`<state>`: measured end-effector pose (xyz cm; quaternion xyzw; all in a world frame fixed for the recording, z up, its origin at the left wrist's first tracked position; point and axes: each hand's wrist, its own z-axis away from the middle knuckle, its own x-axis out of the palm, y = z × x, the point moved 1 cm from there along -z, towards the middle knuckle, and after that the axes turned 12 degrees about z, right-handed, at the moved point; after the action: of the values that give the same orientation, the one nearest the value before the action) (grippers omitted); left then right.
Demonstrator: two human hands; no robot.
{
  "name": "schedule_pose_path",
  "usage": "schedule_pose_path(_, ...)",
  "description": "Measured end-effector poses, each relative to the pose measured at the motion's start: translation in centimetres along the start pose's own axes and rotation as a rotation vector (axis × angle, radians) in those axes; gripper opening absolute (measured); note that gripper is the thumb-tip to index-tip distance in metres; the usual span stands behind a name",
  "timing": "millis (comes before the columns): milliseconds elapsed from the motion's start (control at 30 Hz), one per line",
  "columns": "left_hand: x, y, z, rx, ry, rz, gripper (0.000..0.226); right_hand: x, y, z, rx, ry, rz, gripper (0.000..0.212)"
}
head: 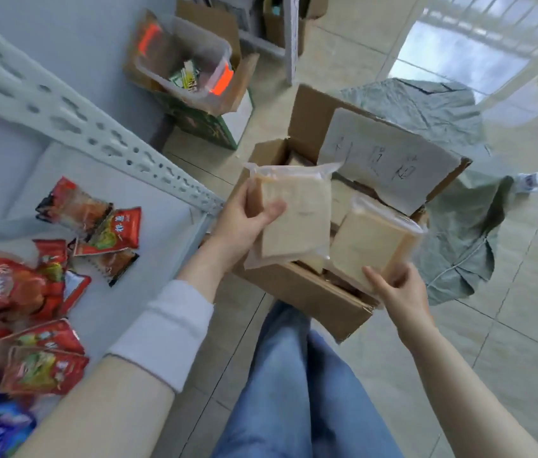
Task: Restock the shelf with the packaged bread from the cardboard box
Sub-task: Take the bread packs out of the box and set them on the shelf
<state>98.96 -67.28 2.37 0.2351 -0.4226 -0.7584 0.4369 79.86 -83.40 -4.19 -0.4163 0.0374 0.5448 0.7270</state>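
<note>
1. A person stands over an open cardboard box (310, 292) on a tiled floor, seen from a head camera looking down.
2. The left hand (248, 223) grips one pack of sliced bread, the left pack (294, 213), thumb across its front and fingers behind it. It is held just above the box's near-left corner.
3. The right hand (396, 289) is clamped on the lower corner of a second one, the right pack (373, 246), above the box's right side.
4. The left pack's broad face is turned to the camera. Its long axis runs away from the person, with a sealed plastic edge at the far end.
5. The right pack leans, its long axis running diagonally from the hand up and to the right.
6. More bread (343, 200) shows inside the box between the two packs.
7. The shelf (162, 226) lies to the left, close beside the box. The part in view carries red snack packets (46, 285) and no bread.
8. Judging from this, restocking looks early: both packs are lifted but not yet shelved, and more remain in the box.
</note>
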Motion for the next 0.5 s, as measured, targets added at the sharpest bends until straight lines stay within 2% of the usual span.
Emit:
schedule_pose_path(67,-1.3,3.9,5.6,0.148,0.075,0.127,0.030,-1.5,-3.0,3.7,-0.159,-0.101,-0.020,0.022)
schedule_pose_path(200,-5.7,9.0,17.1,0.457,0.291,0.363,0.046,-2.8,-8.7,11.6,-0.458,-0.248,-0.032,0.024)
schedule_pose_path(267,-8.2,10.5,22.6,0.565,0.413,0.391,0.045,-2.9,-11.0,16.2,-0.583,-0.320,-0.047,0.025)
schedule_pose_path(367,-12.5,12.7,29.8,0.691,0.588,0.394,0.030,-2.3,-14.2,22.5,-0.722,-0.429,-0.037,0.029)
schedule_pose_path(500,-19.1,14.9,37.6,0.839,0.760,0.386,0.022,0.5,-19.8,30.0,-0.903,-0.543,-0.020,0.028)
